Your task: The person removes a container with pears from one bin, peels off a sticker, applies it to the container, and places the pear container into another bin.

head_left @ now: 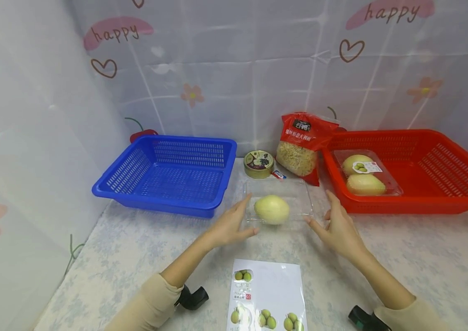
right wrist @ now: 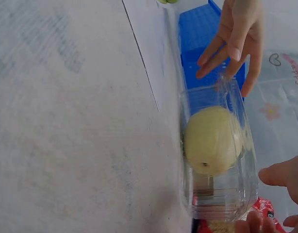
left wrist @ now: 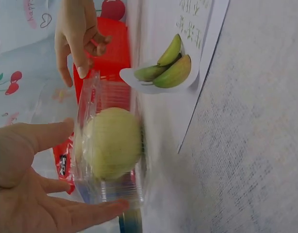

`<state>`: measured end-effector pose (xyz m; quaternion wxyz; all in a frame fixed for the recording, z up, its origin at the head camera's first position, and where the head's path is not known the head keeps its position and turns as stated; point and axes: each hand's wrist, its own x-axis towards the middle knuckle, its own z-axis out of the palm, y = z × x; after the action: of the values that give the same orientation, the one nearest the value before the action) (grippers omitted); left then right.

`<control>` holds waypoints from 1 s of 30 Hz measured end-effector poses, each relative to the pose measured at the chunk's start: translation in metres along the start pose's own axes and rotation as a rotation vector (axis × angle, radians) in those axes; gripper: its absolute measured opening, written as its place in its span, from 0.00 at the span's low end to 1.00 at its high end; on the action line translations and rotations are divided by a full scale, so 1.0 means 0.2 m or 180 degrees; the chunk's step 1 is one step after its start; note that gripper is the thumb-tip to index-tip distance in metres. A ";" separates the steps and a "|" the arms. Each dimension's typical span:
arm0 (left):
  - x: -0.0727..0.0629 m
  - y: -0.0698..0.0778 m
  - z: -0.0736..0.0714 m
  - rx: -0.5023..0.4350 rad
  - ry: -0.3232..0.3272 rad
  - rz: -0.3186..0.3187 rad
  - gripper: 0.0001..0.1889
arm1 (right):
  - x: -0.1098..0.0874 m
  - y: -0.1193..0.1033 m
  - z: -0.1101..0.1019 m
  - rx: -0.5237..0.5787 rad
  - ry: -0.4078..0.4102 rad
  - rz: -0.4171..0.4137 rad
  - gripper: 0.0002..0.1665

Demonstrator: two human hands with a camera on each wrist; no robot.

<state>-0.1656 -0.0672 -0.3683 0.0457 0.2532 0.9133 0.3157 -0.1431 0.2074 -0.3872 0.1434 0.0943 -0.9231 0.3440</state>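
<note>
A clear plastic clamshell box (head_left: 297, 195) stands on the table with a pale yellow-green melon (head_left: 272, 209) in its left half. In the left wrist view the melon (left wrist: 115, 143) shows through the ribbed wall. My left hand (head_left: 230, 225) is at the box's left side, fingers spread, its fingertips right at the edge. On the other side is my right hand (head_left: 341, 232), thumb by the front right corner and forefinger pointing away past the box. Both hands look relaxed in the wrist views, the box (right wrist: 212, 204) between them. Neither grips it.
A sheet of fruit stickers (head_left: 267, 294) lies in front of the box. Behind are a round tin (head_left: 258, 164) and a red pasta bag (head_left: 304, 147). The blue basket (head_left: 163, 202) stands left; the red basket (head_left: 416, 204) at right contains a labelled pack of two melons (head_left: 365, 174).
</note>
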 end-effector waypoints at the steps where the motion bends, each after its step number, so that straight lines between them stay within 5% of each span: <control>1: -0.02 0.01 -0.01 0.0075 0.0030 -0.0028 0.38 | -0.01 -0.01 0.00 -0.0048 0.0209 -0.0172 0.46; 4: -0.07 0.03 -0.03 0.0259 0.0209 -0.0011 0.23 | -0.02 -0.03 0.02 0.0071 0.0671 -0.0712 0.34; 6: -0.10 0.03 -0.04 0.0333 0.0244 0.0075 0.15 | -0.03 -0.05 0.02 0.0258 0.0735 -0.1110 0.25; 10: -0.13 0.02 -0.05 0.0318 -0.0100 0.0164 0.12 | -0.05 -0.08 0.04 0.0634 0.0103 -0.1613 0.17; 15: -0.13 -0.01 0.00 0.0397 -0.0584 -0.0064 0.22 | -0.06 -0.12 0.09 0.0791 -0.1045 -0.1557 0.14; 19: -0.12 -0.02 0.04 0.0558 -0.0781 -0.0117 0.28 | -0.06 -0.13 0.15 0.0684 -0.1562 -0.1481 0.15; 30: -0.12 -0.04 0.10 0.0646 -0.0995 0.0025 0.27 | -0.04 -0.17 0.27 0.0215 -0.1882 -0.1444 0.23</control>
<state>-0.1442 -0.0731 -0.3901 0.1600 0.3060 0.9212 0.1790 -0.1372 0.1464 -0.4080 -0.0599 0.3964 -0.8684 0.2916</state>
